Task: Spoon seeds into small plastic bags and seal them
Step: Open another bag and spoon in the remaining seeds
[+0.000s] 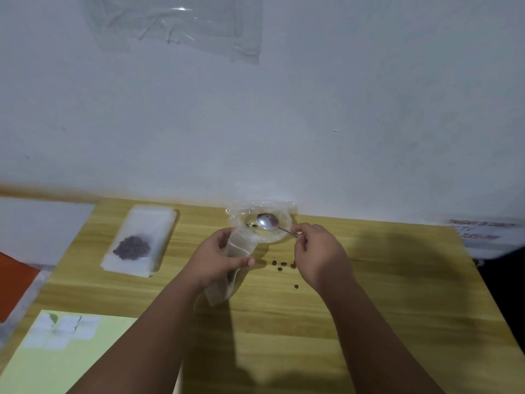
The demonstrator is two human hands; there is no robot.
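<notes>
Forearms reach in from the near edge of the tabletop (383, 308), and in the head view both hands are busy near its far edge. The left hand (216, 258) grips a small plastic bag (240, 244), fingers and thumb curled round its upper part so the mouth points toward the far edge, while the bag's bottom hangs down below the palm. The right hand (319, 253) pinches the thin handle of a metal spoon (269, 222), whose bowl lies over a clear plastic dish (284, 236) against the wall. Whether that is a dish or crumpled wrap I cannot tell. Only a few dark seeds show in it.

Some loose seeds (281, 265) lie on the tabletop between the hands, apparently spilled. By the far left corner sits a stack of flat bags (150, 223) with a filled seed bag (132, 247) on top. A pale yellow sheet (93, 359) lies at the near left corner.

The held bag looks very light, limp and slick, so it will likely collapse unless it is pinched just below the rim and kept spread. The seeds are small, hard and prone to roll. The spoon is stiff and best kept level, held near the handle's end.
</notes>
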